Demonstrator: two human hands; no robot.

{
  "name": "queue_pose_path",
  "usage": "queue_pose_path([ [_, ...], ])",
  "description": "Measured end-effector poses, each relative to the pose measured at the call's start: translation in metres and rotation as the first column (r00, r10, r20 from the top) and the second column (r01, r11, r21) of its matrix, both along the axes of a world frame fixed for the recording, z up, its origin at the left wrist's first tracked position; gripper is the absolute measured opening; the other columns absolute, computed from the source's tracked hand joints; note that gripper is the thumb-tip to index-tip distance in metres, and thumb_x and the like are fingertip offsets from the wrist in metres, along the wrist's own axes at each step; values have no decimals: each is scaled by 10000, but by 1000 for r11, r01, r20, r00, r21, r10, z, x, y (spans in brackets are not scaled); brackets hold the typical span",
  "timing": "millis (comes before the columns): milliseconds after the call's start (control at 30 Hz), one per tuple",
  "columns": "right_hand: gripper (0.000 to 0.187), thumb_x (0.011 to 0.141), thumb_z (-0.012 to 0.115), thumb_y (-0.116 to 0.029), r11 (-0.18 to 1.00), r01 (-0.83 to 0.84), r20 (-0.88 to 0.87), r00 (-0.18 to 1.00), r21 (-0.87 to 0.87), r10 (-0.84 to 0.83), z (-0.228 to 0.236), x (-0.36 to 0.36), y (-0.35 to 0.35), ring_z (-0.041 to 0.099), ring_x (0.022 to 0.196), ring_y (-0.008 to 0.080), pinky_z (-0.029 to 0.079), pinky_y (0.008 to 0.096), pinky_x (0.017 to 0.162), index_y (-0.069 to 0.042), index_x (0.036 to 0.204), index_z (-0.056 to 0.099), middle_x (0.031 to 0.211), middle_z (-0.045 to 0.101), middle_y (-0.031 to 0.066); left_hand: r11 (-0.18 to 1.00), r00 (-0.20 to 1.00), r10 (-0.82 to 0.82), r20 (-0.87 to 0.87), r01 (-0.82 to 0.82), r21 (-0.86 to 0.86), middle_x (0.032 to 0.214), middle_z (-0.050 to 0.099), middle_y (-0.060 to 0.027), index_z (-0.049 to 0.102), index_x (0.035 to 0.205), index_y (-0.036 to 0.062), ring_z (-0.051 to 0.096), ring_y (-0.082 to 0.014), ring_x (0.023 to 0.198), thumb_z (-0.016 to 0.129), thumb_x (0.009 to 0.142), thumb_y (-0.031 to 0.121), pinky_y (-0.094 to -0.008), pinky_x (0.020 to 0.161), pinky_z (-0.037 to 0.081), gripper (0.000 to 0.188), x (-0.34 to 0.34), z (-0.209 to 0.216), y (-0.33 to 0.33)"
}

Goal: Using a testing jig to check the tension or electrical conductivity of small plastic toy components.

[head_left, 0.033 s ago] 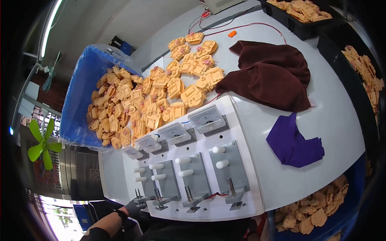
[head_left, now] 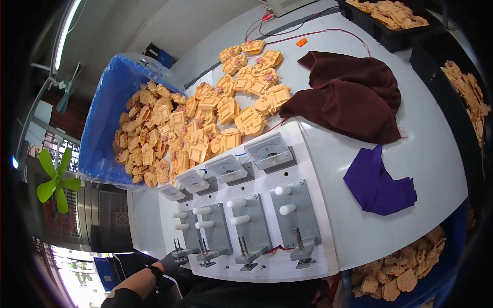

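My left hand (head_left: 170, 263), in a dark glove, is at the near left corner of a white test board (head_left: 328, 241), close to the leftmost metal pin fixture (head_left: 179, 252). Its fingers are too dark and too hidden to make out. The board carries several grey plates (head_left: 296, 215) with white knobs (head_left: 287, 209), upright metal pins and analog dial meters (head_left: 268, 152) along its far side. My right hand does not show; only an unclear dark shape appears at the lower edge, right of centre.
Orange-tan plastic parts (head_left: 250, 121) spill from a blue bin (head_left: 97, 136) beyond the board. A brown cloth (head_left: 354, 100) and purple cloth (head_left: 380, 182) lie on the right. Black trays (head_left: 377, 36) and a blue crate (head_left: 457, 246) hold similar parts. A green fan (head_left: 57, 182) is left.
The whole view has shifted slightly, so the bench and board sit a little farther right in the picture. My left hand stays at the same board corner.
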State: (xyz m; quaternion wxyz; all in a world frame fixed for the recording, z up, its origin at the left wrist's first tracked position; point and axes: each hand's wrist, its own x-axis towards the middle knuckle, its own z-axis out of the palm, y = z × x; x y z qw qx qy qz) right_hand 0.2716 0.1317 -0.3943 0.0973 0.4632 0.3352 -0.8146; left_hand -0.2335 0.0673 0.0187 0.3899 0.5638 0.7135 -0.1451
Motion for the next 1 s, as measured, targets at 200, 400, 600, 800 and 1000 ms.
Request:
queue_pose_path([
  [200,444,967,509,-398,999,-16,-33,999,-32,15,-18,-12,11,592,1017,234,453,363,852,-34,1193,624,1055,665,94,973,963,212,169,-193,-123,1329,559,-139,508,1344,40,527,-282,1225,566,913,94,-356,1049,417,438,30,18,32],
  [400,418,968,519,-377,998,13,-26,1000,-64,-15,-31,-9,2,592,993,219,456,355,836,-35,1184,625,1041,662,78,674,672,732,107,-695,-250,1222,621,-103,565,1274,73,566,-201,1137,673,894,246,-346,987,460,431,60,24,43],
  [600,393,970,529,-356,996,84,-4,996,2,-84,-55,-10,23,592,969,204,459,346,820,-35,1176,626,1026,659,62,608,640,767,-34,-743,-280,889,594,-42,596,1001,33,561,-130,810,744,838,376,-293,734,496,407,49,18,27],
  [800,368,972,539,-334,984,113,47,992,135,-120,-79,9,73,592,944,189,463,338,804,-36,1168,626,1011,656,47,794,839,544,-17,-521,-314,916,639,-90,598,1056,1,585,-167,848,751,792,445,-328,777,495,538,47,30,41],
  [1000,343,973,550,-313,958,133,114,979,253,-166,-48,45,100,593,920,174,466,329,788,-36,1160,627,997,653,31,881,887,462,-27,-462,-104,899,664,-133,628,997,20,622,-223,862,728,786,389,-344,778,495,437,62,39,35],
])
